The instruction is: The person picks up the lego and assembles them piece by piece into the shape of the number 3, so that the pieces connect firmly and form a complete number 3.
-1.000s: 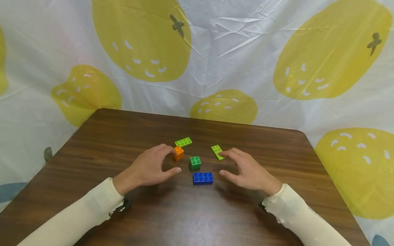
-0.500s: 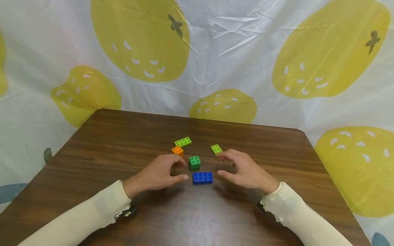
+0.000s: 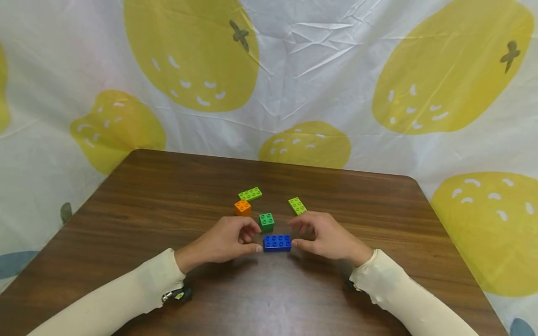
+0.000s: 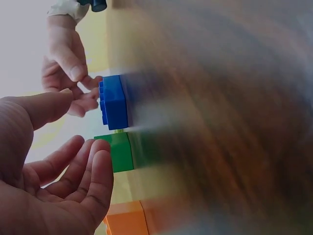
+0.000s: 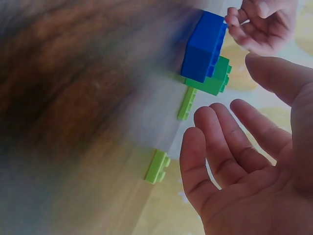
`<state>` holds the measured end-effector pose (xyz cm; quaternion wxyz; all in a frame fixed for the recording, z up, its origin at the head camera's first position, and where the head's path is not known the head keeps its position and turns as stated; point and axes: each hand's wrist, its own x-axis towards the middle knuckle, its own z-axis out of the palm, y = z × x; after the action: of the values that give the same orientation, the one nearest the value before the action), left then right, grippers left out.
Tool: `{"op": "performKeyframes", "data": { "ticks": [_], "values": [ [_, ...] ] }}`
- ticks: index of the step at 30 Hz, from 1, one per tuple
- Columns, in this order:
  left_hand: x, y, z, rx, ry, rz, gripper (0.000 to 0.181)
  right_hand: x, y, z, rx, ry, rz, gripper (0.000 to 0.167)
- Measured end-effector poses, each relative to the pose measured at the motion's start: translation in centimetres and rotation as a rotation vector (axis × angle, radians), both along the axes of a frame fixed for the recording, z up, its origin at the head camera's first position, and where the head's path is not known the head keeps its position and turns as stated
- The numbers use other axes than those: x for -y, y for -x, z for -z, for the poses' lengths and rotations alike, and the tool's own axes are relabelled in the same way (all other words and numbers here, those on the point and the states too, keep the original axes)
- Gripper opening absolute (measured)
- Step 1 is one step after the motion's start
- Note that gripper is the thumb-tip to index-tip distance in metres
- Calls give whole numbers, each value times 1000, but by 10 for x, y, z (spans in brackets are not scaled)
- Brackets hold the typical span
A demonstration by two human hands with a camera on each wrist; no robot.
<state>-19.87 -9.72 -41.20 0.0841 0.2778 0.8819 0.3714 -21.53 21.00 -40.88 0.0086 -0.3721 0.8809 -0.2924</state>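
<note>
While the blue brick (image 3: 277, 243) sits between them, both hands (image 3: 224, 240) (image 3: 329, 236) curve loosely, unclenched and empty, just beside it.

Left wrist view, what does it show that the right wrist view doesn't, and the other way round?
Only the left wrist view shows the orange brick, plus a pale cuff and a dark object at the opposite wrist.

Only the right wrist view clearly shows two lime plates; the left has just a lime sliver.

Both show the blue brick, the green brick, the left hand and the right hand.
</note>
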Motion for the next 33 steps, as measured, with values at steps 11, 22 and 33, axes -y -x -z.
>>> {"op": "performKeyframes", "data": {
  "ticks": [11, 22, 33],
  "values": [
    [0, 0, 4, 80, -7, 1, 35, 5, 5, 9, 88, -9, 11, 39],
    [1, -1, 5, 134, -45, 19, 37, 16, 5, 9, 128, -81, 18, 37],
    [-4, -13, 6, 110, -70, -2, 46, 23, -2, 8, 122, -98, 13, 30]
  ]
}}
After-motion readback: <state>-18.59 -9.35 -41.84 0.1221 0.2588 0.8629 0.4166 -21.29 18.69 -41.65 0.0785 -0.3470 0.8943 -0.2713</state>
